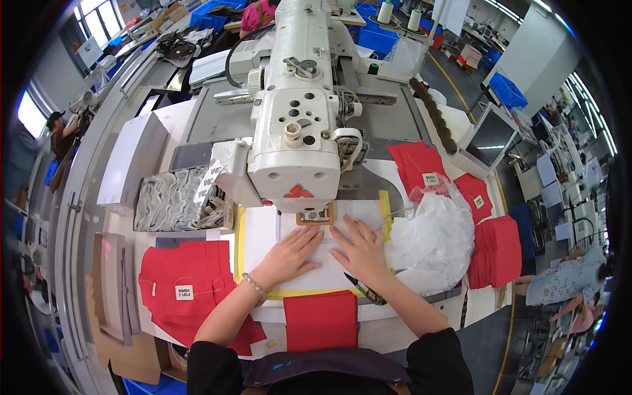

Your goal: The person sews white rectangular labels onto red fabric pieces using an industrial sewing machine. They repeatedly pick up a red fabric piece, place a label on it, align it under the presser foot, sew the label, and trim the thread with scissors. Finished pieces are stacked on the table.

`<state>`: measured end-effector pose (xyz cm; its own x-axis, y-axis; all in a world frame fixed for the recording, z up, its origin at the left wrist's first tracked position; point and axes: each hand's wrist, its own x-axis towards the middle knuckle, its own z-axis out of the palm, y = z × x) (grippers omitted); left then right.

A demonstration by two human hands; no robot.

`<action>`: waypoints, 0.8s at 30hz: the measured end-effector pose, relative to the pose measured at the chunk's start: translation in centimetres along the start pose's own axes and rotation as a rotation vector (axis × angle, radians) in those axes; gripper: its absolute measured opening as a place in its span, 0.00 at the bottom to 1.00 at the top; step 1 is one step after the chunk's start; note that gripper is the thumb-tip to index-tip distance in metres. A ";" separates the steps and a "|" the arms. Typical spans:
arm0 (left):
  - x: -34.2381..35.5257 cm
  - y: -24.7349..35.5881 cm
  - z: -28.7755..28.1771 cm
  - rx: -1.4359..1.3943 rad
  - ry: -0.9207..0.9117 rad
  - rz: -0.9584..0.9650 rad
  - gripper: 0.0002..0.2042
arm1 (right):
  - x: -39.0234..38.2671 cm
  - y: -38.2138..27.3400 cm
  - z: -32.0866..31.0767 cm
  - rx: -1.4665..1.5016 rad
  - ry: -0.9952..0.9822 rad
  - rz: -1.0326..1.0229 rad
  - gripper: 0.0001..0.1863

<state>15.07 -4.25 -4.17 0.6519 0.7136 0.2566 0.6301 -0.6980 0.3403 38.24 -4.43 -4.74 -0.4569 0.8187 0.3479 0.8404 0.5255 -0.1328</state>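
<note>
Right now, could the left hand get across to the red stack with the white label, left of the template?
Probably yes. The left hand lies flat on the white template, holding nothing, and the red stack sits just beside its forearm with nothing lying between them. The right hand also presses the template.

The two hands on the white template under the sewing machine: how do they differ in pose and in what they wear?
The left hand wears a beaded bracelet at the wrist; the right hand wears none. The left hand points up-right, the right hand up-left, with a pen-like tool beside its wrist. Both lie flat, fingers spread, on the white template.
</note>
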 end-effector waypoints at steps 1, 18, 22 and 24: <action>0.1 -0.1 0.1 0.012 -0.005 -0.011 0.33 | 0.0 0.1 0.1 -0.006 0.008 -0.001 0.26; 0.4 0.1 0.7 0.095 0.036 -0.145 0.39 | 1.6 0.5 1.3 0.038 -0.032 0.023 0.21; 0.4 0.1 1.1 0.109 0.039 -0.160 0.40 | 1.7 0.5 1.4 0.046 -0.036 0.025 0.20; 0.3 0.2 1.2 0.116 0.035 -0.172 0.40 | 1.7 0.6 1.5 0.050 -0.039 0.029 0.20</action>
<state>15.88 -4.22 -5.11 0.5168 0.8230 0.2358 0.7765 -0.5666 0.2757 37.48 -2.38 -5.56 -0.4447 0.8413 0.3073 0.8381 0.5119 -0.1887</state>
